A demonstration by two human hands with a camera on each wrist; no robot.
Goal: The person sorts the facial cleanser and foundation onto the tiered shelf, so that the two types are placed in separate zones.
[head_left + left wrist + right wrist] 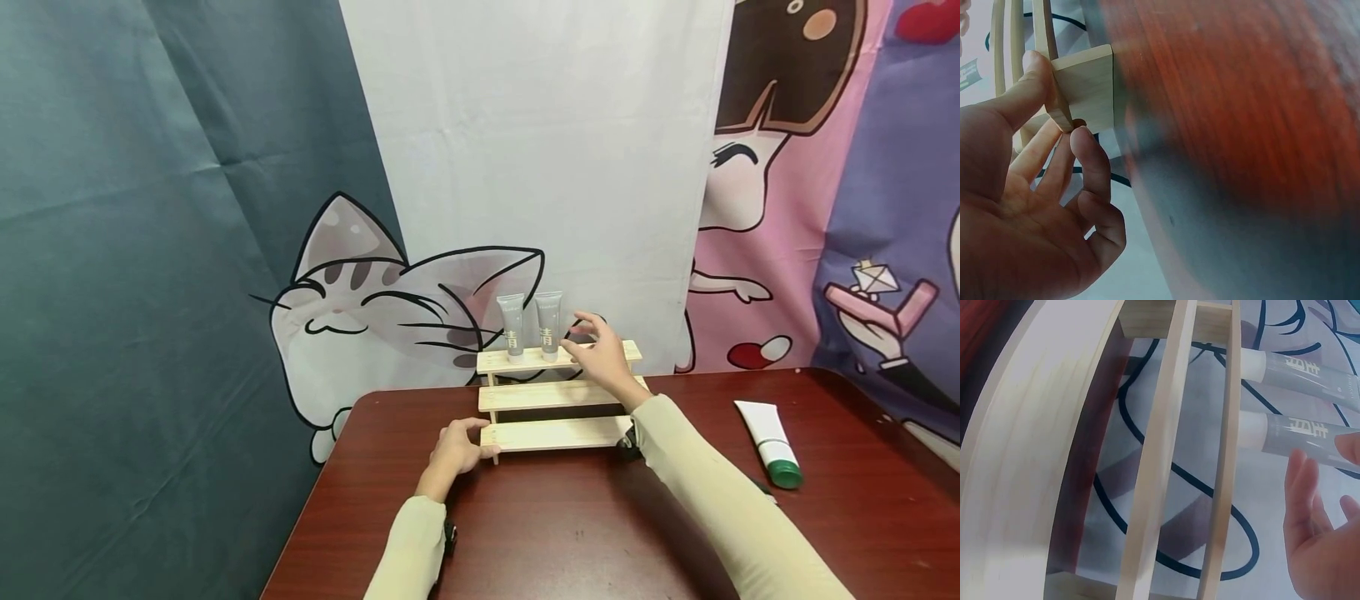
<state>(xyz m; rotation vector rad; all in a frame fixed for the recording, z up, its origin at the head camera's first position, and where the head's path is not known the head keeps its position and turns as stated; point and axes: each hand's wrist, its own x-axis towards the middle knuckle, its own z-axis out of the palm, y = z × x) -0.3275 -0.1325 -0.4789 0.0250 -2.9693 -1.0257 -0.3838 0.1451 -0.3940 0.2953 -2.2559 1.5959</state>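
A three-step wooden rack stands on the dark red table, its tiers rising toward the back. Two grey squeeze tubes with white caps, a left tube and a right tube, stand cap-down on its top tier. My left hand pinches the left end of the lowest tier between thumb and fingers, seen close in the left wrist view. Just right of the right tube is my right hand, thumb and fingers spread with nothing between them. In the right wrist view, one fingertip overlaps that tube.
On the table's right side lies a white squeeze tube with a green cap, and a small dark thin item sits beside it. Behind the table hangs a cloth backdrop printed with cartoon figures, close to the rack's back.
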